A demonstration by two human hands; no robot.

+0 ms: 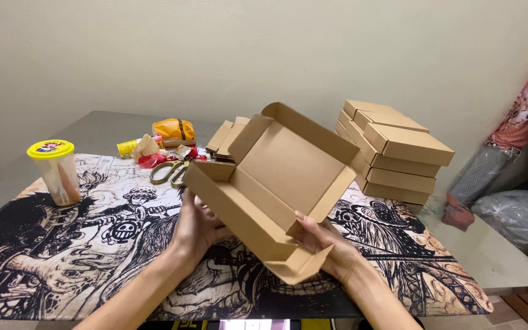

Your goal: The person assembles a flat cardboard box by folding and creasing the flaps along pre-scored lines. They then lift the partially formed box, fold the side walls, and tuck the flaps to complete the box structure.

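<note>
I hold a brown cardboard mailer box (276,177) above the table, tilted, its lid standing open toward the wall. My left hand (197,229) supports the box from underneath at its near left side. My right hand (322,241) grips the near right corner, thumb pressed on the inside of the front wall by a folded flap. The box is empty inside.
A stack of closed cardboard boxes (395,153) stands at the right back. Flat box blanks (226,137) lie behind the held box. Scissors (171,172), wrappers, an orange pouch (174,129) and a yellow-lidded plastic cup (56,171) sit on the black-and-white printed mat (62,256).
</note>
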